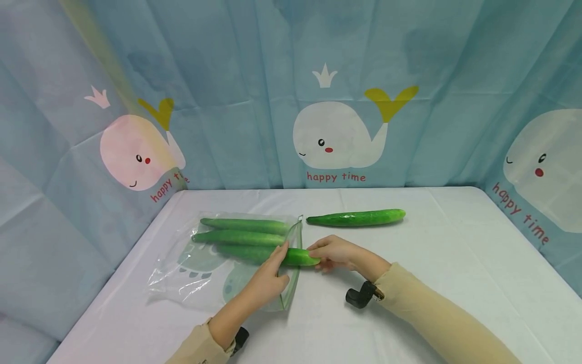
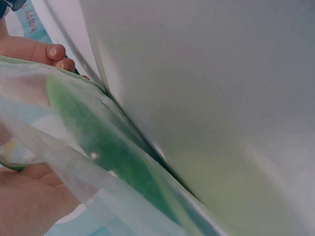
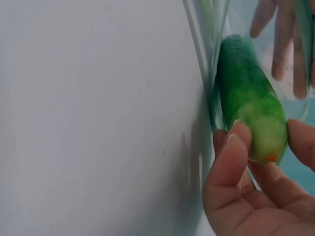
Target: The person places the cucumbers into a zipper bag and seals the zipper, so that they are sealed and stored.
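Past beige sleeve, pinching cucumber in right hand, bracing bag mouth with straight-fingered left hand. Likely mid-bagging; probably push deeper next.

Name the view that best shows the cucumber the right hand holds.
Right wrist: the cucumber shows close up, its tip bare in the right hand. Head: smaller, partly inside the bag. Left wrist: only hazily, through plastic.

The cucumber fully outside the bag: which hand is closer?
Right. The right hand is just in front of that cucumber; the left hand is farther off, at the mouth of the bag.
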Demonstrator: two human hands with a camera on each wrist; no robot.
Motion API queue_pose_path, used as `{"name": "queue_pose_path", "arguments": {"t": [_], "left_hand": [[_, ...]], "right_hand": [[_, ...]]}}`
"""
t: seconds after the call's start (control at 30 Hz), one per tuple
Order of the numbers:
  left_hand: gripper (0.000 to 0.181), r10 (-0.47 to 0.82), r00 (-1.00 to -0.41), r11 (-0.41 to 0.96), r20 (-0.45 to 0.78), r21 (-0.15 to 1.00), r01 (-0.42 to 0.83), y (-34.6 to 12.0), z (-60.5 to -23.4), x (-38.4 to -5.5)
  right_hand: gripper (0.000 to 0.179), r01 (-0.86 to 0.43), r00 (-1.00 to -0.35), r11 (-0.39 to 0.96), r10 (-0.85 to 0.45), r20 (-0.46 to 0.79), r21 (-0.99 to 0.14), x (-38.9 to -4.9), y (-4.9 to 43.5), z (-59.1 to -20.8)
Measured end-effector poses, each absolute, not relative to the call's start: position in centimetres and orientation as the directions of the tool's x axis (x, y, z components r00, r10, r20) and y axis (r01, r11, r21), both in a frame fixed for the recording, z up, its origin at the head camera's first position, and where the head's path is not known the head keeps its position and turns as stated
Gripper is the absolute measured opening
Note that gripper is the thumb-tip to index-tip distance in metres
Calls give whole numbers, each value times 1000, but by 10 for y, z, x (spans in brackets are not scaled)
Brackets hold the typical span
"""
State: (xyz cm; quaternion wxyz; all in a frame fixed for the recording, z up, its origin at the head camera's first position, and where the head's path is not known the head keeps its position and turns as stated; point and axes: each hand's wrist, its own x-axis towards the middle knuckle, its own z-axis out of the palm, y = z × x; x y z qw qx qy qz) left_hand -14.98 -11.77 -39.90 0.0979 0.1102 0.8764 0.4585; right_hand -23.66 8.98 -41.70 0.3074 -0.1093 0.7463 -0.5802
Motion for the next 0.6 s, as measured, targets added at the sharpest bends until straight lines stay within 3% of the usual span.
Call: {"name": "queue_pose_path", "arguments": {"t": [0.3,0.6], "left_hand": [[74,292,-955,549,-56,827,119,-117,-397,-148],[75,281,-958,561,-57,819,115,-117,-399,-149]], "right_hand": [[36,218,-812,270,-483,-328,-938,-236,76,-421],[39,242,-795,195,-521,-310,-950,-236,69,-425]]}}
